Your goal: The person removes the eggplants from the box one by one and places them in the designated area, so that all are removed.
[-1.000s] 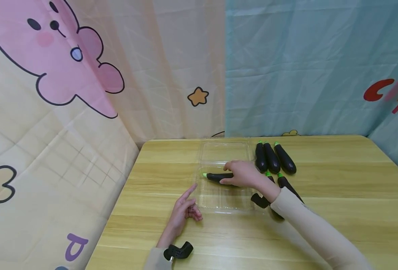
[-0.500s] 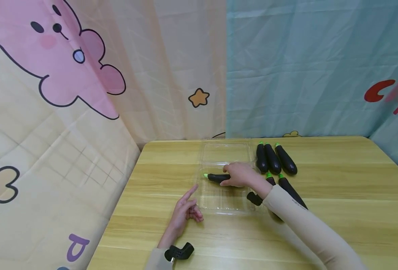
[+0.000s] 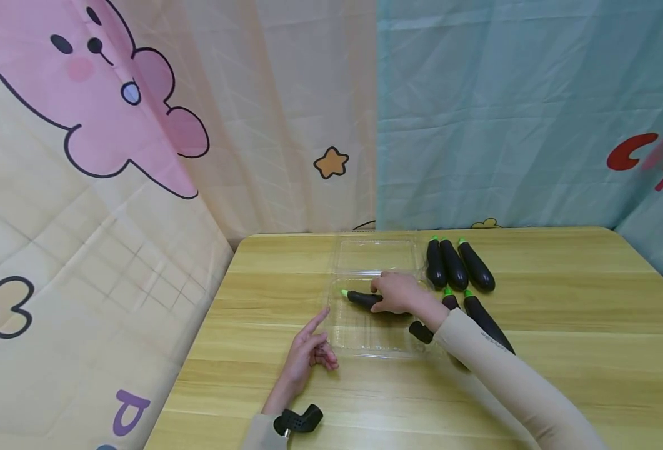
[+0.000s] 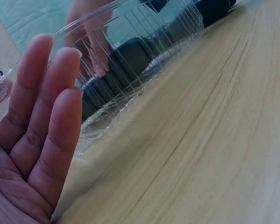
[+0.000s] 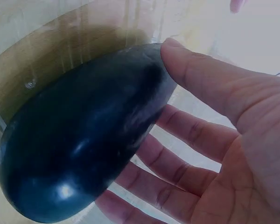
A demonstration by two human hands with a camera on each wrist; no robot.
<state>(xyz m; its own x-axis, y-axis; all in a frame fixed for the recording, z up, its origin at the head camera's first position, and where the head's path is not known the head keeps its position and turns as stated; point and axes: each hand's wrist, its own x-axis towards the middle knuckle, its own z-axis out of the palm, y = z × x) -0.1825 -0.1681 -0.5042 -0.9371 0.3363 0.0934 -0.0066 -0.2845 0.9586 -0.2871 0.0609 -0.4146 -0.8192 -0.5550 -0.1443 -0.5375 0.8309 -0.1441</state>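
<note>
In the head view a dark eggplant (image 3: pixel 362 300) with a light-green stem end lies tilted inside the clear plastic clamshell box (image 3: pixel 347 340). My right hand (image 3: pixel 401 292) grips its thick half from above. The right wrist view shows the thumb and fingers on opposite sides of the glossy eggplant (image 5: pixel 79 135). My left hand (image 3: pixel 307 356) is at the box's left edge, its index finger pointing to the rim. In the left wrist view, fingers (image 4: pixel 51 102) are extended and hold nothing; the box's ribbed wall (image 4: pixel 130 56) stands just beyond them.
Behind the box base its open lid (image 3: pixel 376 255) lies flat. Three eggplants (image 3: pixel 453 264) lie side by side right of the lid. More eggplants (image 3: pixel 487 322) lie nearer, partly under my right sleeve. Curtains (image 3: pixel 494 125) hang behind the wooden table (image 3: pixel 578 312).
The eggplant in the box has tilted slightly, its thick end coming nearer to me. My right hand and forearm have shifted slightly left. The left hand has stayed at the box's edge.
</note>
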